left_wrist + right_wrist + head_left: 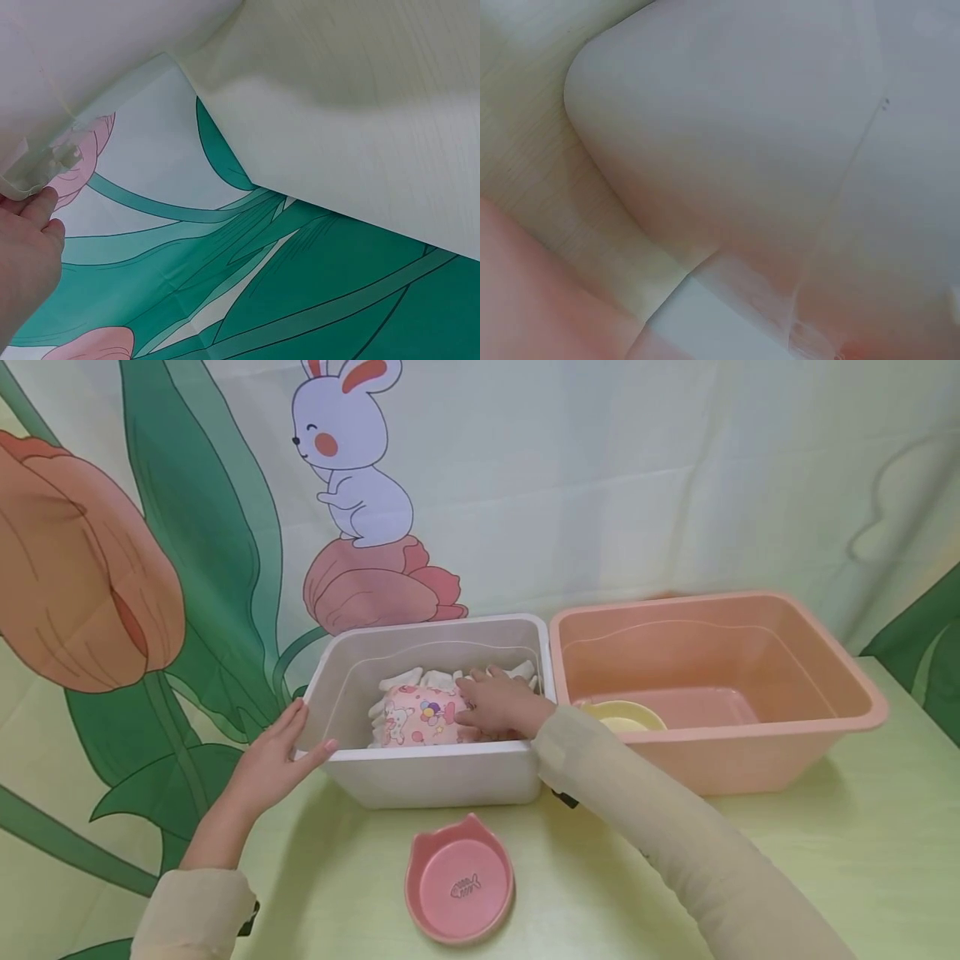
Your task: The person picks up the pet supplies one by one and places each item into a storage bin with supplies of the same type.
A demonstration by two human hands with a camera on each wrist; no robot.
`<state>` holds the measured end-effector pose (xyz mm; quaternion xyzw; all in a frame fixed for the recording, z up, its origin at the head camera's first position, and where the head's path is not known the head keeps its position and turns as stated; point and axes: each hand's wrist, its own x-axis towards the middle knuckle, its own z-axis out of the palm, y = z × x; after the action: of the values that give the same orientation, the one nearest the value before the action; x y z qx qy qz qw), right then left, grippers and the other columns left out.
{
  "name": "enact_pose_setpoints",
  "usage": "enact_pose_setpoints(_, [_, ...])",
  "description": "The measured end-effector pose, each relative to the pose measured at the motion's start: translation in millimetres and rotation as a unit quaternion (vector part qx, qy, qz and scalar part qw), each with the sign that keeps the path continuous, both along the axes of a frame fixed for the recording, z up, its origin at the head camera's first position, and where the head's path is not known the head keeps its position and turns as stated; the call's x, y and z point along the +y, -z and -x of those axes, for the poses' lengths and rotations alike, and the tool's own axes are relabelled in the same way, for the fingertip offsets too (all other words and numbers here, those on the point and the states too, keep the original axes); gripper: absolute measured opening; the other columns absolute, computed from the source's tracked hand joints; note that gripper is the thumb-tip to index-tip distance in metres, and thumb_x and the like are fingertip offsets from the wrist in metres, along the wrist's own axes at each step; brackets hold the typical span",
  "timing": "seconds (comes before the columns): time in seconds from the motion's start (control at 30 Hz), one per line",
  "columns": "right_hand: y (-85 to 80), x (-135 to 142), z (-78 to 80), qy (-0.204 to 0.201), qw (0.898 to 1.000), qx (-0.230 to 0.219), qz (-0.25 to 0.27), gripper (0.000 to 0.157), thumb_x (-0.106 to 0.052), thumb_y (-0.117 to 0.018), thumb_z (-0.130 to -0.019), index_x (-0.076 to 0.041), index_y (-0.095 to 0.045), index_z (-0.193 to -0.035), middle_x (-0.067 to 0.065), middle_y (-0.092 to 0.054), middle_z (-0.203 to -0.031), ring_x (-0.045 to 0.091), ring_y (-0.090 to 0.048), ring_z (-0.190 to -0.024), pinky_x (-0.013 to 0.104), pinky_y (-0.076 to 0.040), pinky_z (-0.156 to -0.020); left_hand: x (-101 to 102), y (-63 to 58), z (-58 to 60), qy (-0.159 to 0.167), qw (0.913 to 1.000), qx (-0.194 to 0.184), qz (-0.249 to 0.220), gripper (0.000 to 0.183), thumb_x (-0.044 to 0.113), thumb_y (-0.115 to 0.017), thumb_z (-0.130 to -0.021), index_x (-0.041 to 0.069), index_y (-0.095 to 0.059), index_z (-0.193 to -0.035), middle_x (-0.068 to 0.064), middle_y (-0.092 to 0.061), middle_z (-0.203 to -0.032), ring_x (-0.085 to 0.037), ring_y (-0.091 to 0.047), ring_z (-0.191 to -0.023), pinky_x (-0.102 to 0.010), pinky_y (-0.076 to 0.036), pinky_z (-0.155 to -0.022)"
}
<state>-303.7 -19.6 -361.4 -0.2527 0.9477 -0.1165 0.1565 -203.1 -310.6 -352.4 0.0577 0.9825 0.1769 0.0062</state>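
Note:
In the head view a white bin (442, 781) holds a small pink pouch or cushion (420, 714) printed with cartoon animals and balloons. It lies on crumpled white cloth (405, 678). My right hand (502, 703) reaches into the bin and touches the right side of the pink piece, fingers spread; part of the hand is hidden behind the front wall. My left hand (270, 764) rests against the bin's front left corner with its fingers straight and thumb held apart. Fingers (41, 210) touch the bin's rim in the left wrist view.
A pink cat-eared dish (457, 893) with a fishbone mark sits in front of the white bin. Close on the right stands an orange-pink bin (735, 760), a yellow dish (626, 717) inside it. A printed curtain (600, 485) hangs behind the pale table (337, 893).

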Motion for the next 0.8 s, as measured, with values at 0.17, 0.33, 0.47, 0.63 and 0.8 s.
enact_pose_setpoints(0.17, [-4.3, 2, -2.3, -0.006, 1.000, -0.004, 0.010, 0.063, -0.045, -0.046, -0.087, -0.022, -0.024, -0.141, 0.004, -0.016, -0.149, 0.028, -0.009, -0.137, 0.055, -0.015, -0.105, -1, 0.9, 0.2, 0.000, 1.0000, 0.002, 0.001, 0.080, 0.052, -0.043, -0.087, 0.002, -0.012, -0.141, -0.013, -0.007, -0.149, -0.044, -0.024, -0.128, -0.063, -0.025, -0.095])
enact_pose_setpoints(0.33, [-12.2, 6, -4.7, -0.007, 1.000, -0.005, 0.020, 0.063, -0.044, -0.047, -0.087, -0.022, -0.024, -0.141, 0.003, -0.020, -0.148, 0.026, -0.013, -0.137, 0.054, -0.016, -0.106, -2, 2.1, 1.0, -0.002, 1.0000, -0.003, 0.002, 0.081, 0.053, -0.042, -0.086, 0.003, -0.010, -0.141, -0.013, -0.006, -0.149, -0.045, -0.021, -0.128, -0.064, -0.024, -0.095])
enact_pose_setpoints(0.47, [-14.9, 9, -4.1, -0.002, 1.000, -0.014, 0.026, 0.063, -0.045, -0.047, -0.087, -0.023, -0.024, -0.141, 0.001, -0.021, -0.148, 0.025, -0.013, -0.137, 0.052, -0.014, -0.107, -3, 3.0, 1.6, -0.005, 1.0000, -0.007, 0.003, 0.081, 0.054, -0.042, -0.086, 0.005, -0.009, -0.142, -0.013, -0.005, -0.149, -0.045, -0.019, -0.129, -0.064, -0.023, -0.095])
enact_pose_setpoints(0.63, [-16.1, 11, -4.5, -0.009, 0.999, -0.012, 0.029, 0.063, -0.045, -0.047, -0.087, -0.023, -0.024, -0.141, 0.001, -0.021, -0.148, 0.024, -0.013, -0.137, 0.051, -0.015, -0.107, -3, 4.2, 2.3, -0.005, 0.9999, -0.006, 0.006, 0.081, 0.054, -0.042, -0.086, 0.005, -0.009, -0.142, -0.013, -0.005, -0.149, -0.045, -0.019, -0.129, -0.065, -0.023, -0.095])
enact_pose_setpoints(0.8, [-18.2, 13, -7.5, -0.014, 0.999, -0.014, 0.047, 0.063, -0.043, -0.050, -0.086, -0.023, -0.026, -0.140, 0.001, -0.022, -0.147, 0.024, -0.014, -0.136, 0.050, -0.017, -0.107, -2, 3.6, 2.5, -0.004, 1.0000, -0.005, 0.006, 0.082, 0.054, -0.042, -0.086, 0.004, -0.009, -0.142, -0.013, -0.005, -0.149, -0.046, -0.019, -0.129, -0.065, -0.023, -0.094])
